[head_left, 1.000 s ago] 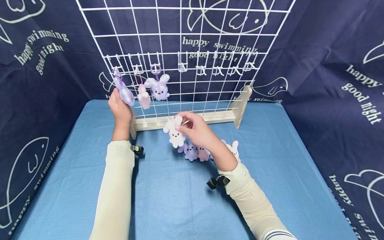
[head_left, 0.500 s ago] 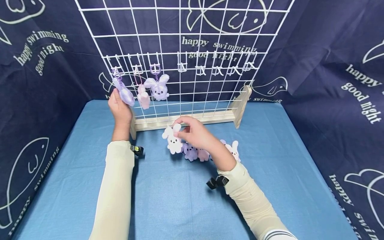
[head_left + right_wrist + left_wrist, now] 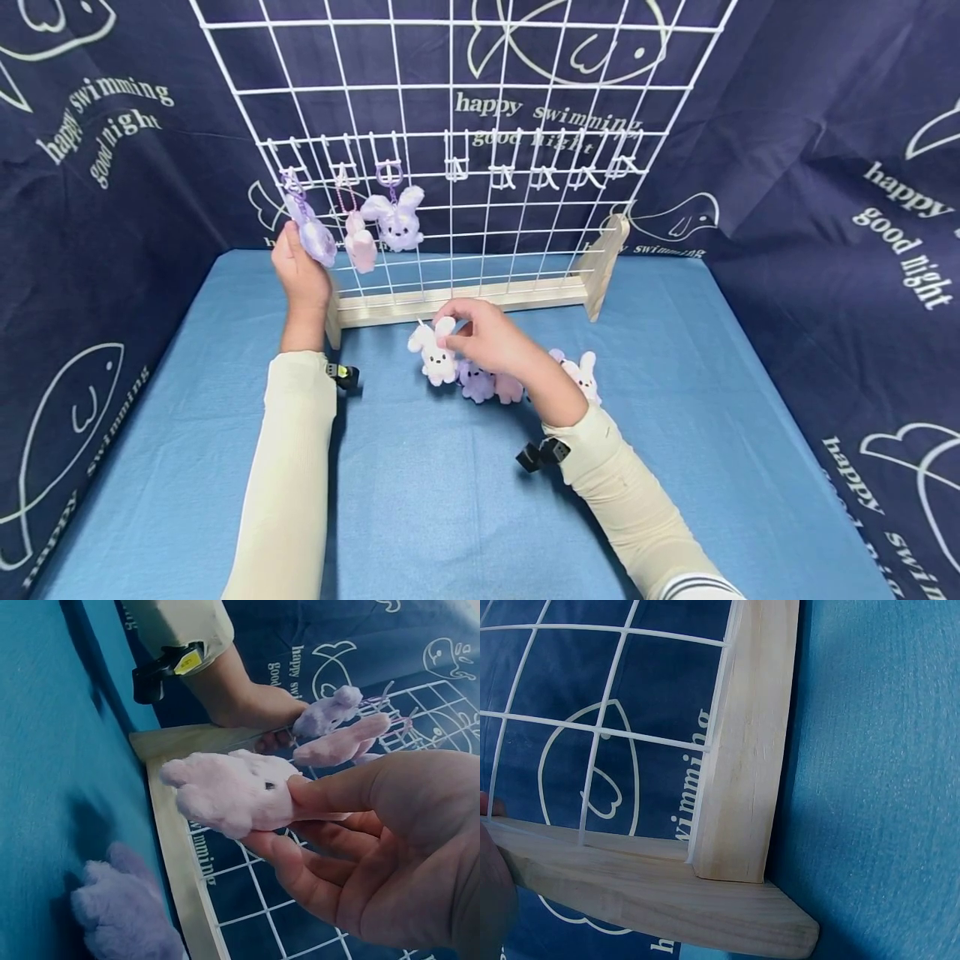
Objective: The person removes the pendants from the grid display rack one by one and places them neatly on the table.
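My right hand [image 3: 483,333] pinches a white bunny plush keychain [image 3: 437,358] between thumb and fingers, holding it above the table in front of the rack. In the right wrist view the bunny's pale body [image 3: 225,787] is seen close up. My left hand [image 3: 300,275] grips the left side of the white wire grid rack [image 3: 450,87], at its wooden stand [image 3: 746,750]; its fingers are partly hidden. A purple plush [image 3: 317,240] hangs by that hand, then a pink one [image 3: 361,247] and a purple bunny [image 3: 399,227], all on hooks.
On the blue cloth [image 3: 420,483], a purple plush [image 3: 476,382], a pink plush [image 3: 507,387] and a white bunny [image 3: 585,375] lie near my right forearm, which partly hides the group. Several bare white hooks [image 3: 546,177] line the grid's right part.
My right hand has moved down and slightly toward me with the white bunny, then shifted only slightly. My left hand stays on the rack.
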`<state>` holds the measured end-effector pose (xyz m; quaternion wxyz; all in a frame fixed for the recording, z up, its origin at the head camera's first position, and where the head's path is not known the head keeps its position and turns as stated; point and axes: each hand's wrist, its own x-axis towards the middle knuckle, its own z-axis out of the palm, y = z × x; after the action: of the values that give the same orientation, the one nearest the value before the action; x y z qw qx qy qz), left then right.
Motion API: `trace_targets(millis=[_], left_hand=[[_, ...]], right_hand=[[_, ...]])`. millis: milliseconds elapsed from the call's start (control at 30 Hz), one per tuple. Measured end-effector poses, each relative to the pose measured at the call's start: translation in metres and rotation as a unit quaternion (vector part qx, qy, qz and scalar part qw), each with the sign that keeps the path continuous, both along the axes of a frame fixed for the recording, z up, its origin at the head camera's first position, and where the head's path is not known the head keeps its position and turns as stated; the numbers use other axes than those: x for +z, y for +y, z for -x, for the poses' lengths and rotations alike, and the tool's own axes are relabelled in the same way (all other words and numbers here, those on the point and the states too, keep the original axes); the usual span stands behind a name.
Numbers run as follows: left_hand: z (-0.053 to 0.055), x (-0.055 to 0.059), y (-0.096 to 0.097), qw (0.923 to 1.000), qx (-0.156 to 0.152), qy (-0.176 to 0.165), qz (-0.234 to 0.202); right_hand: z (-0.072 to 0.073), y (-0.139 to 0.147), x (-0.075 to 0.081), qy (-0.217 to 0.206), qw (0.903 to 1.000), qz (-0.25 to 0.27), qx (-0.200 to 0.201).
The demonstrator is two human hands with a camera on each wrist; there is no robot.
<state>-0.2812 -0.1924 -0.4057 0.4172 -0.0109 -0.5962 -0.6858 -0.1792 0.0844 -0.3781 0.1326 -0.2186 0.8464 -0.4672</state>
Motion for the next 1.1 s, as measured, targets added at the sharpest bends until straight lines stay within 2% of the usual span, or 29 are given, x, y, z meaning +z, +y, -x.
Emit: trace_targets(millis=[400,700,900,1100], left_hand=[[0.000,0.000,0.000,1.0000,0.000,0.004,-0.001],[-0.001,0.000,-0.001,0.9999,0.008,-0.007,0.007],[0.001,-0.001,-0.002,1.0000,0.007,-0.003,0.005],[0.002,-0.002,-0.002,1.0000,0.003,-0.003,0.000]], right_hand=[[0.005,-0.002,-0.012,-0.006,0.9982,-0.050,0.032],[0.008,-0.004,-0.016,0.030,0.9920,-0.100,0.070],[0.009,-0.003,-0.020,0.026,0.9901,-0.116,0.075],[0.013,-0.002,-0.029,0.020,0.9889,-0.125,0.078]])
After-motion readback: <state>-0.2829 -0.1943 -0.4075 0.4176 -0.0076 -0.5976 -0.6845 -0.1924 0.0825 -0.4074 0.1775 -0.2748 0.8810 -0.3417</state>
